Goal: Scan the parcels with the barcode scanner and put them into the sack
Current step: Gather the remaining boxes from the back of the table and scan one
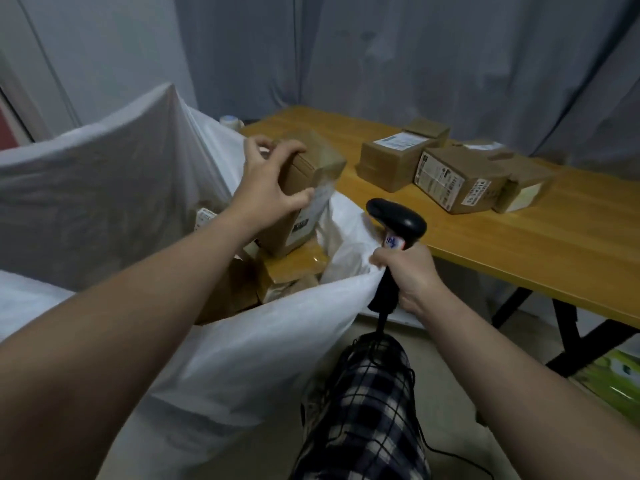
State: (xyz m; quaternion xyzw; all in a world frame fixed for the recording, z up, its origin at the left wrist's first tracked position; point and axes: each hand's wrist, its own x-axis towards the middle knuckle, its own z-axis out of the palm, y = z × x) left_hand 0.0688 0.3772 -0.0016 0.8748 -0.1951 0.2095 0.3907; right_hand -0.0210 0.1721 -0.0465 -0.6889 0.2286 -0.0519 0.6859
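Plaid trouser leg (363, 410) is nearest, with the scanner cable (446, 453) trailing past it. Right grip (410, 275) is wrapped round the barcode scanner (398, 216) handle and pinches the sack (242, 348) rim against it. Sack mouth is open, with bagged parcels (239, 289) inside. Left grip (266, 188) clamps the held parcel (311, 181) by its top end; it's tilted over the sack mouth, just off the surface (519, 247) left end. Remaining parcels (450, 178) are clustered near the surface's far edge, touching each other.
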